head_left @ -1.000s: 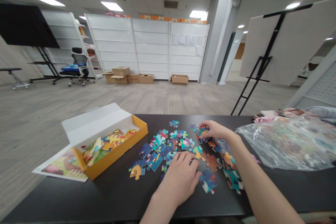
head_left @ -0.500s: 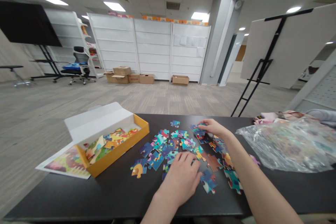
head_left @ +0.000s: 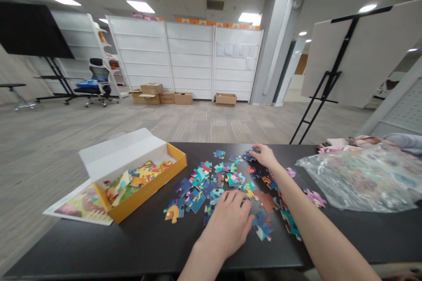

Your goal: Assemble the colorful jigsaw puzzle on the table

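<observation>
Piece (head_left: 248,156) at right fingers (head_left: 258,149), near table edge (head_left: 290,145)

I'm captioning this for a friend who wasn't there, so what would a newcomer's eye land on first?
Probably the colorful jigsaw pieces spread across the middle of the black table, with the left hand over the near ones and the right hand at the far side. Next, likely the open yellow box on the left and the crumpled clear plastic bag at the right.
</observation>
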`<state>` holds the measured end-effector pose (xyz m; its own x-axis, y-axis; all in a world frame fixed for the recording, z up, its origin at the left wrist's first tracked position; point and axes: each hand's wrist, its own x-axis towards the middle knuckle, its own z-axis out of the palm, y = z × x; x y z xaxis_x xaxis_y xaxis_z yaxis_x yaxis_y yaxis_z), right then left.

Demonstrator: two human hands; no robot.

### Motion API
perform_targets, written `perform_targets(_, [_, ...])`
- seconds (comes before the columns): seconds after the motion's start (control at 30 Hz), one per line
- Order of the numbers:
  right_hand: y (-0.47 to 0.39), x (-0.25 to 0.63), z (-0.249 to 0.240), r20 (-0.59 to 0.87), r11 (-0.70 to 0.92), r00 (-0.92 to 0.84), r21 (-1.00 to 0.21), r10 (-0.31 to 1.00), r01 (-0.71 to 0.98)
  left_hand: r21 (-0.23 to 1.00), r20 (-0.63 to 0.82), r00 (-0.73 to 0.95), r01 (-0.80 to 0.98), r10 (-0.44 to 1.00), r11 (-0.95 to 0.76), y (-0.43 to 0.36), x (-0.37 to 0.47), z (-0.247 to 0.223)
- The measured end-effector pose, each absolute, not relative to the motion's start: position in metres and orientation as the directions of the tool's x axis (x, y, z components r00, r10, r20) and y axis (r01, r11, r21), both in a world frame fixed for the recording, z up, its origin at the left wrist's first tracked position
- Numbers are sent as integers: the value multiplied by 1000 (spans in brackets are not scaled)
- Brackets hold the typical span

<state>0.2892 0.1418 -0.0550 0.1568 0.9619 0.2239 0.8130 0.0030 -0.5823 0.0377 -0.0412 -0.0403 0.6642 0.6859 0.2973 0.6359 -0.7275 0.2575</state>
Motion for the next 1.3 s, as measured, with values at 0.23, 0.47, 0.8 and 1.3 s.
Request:
perform_targets(0.23, [142,293,-60,225,-7,145,-523,964,853,263,293,666,633,686,-728,-42,37,-43])
perform_targets(0.47, [147,327,-61,191,-179,320,-525,928,832,268,278,670,634,688,-726,-44,35,-38])
perform_targets(0.8, [143,332,-61,238,-213,364,-487,901,847,270,275,670,635,690,-724,-43,37,-41])
perform_targets(1.3, [105,346,-28,224,-43,142,-397,964,917,276,272,666,637,694,-720,-41,36,-39])
